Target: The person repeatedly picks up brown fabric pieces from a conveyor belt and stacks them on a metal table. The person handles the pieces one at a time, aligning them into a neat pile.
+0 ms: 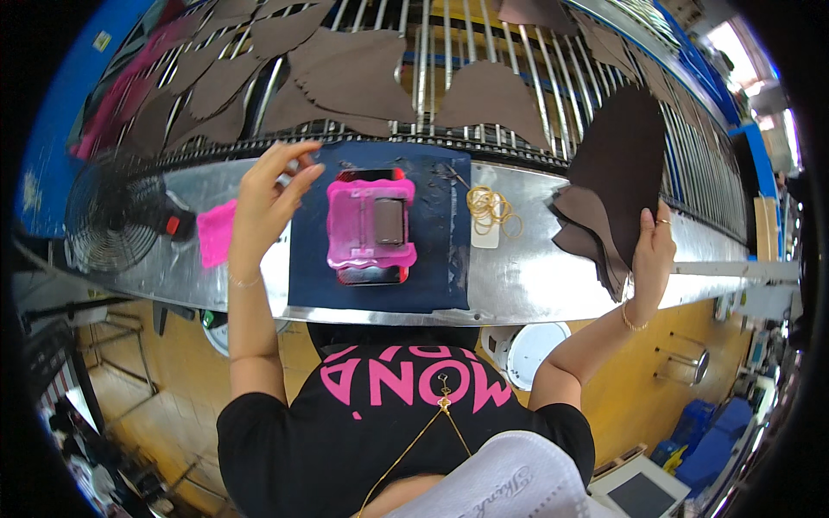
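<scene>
My right hand grips the lower edge of a stack of dark brown cut sheet pieces, fanned out and held over the right part of the metal table. Nothing shows in my left hand, raised at the left edge of a dark blue mat, with thumb and fingers apart. On the mat sits a pink plastic holder with a grey-brown block in it. Red and black ends of something stick out from beneath the holder. Yellowish rubber bands lie right of the mat, beside a small metal tool.
Beyond the metal table runs a roller conveyor, strewn with brown cut pieces. A black fan stands at the left, near a bright pink piece. A round stool is on the floor at the right.
</scene>
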{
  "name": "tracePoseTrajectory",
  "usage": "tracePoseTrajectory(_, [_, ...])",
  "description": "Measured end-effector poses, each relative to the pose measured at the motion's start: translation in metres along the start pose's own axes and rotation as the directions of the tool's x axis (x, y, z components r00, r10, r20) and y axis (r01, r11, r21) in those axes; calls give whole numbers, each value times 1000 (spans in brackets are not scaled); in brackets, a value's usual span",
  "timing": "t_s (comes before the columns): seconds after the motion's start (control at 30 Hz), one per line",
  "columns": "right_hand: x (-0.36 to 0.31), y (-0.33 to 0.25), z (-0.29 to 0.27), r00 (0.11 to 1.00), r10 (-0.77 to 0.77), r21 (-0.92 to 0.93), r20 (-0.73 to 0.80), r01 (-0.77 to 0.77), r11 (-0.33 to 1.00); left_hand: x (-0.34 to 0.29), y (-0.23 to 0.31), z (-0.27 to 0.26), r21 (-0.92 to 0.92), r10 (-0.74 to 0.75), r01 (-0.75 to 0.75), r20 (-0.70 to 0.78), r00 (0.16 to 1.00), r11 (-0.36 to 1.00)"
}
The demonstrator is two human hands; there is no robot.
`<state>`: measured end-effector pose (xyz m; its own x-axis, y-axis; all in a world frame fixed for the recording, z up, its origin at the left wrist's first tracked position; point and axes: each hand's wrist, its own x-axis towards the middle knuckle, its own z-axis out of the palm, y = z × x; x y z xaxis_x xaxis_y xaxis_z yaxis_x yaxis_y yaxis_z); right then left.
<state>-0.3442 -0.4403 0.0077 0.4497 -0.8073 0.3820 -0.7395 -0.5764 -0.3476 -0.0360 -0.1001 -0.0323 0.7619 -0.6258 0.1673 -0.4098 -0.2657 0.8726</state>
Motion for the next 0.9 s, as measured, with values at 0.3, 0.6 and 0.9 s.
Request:
tracePoseTrajectory(0.3, [-39,-140,55,921,-380,750,-88,313,583,-5,-5,-18,-449,-125,180,149,981,875])
tracePoseTrajectory(0.6, [-71,-199,111,710,-700,861,82,304,409,-54,-18,-111,-106,0,-41,-358,934,994])
tracePoseTrajectory(0.9, [-63,-163,102,601,-799,715,21,549,432,-60,-29,-94,32,12,-6,-194,981,999])
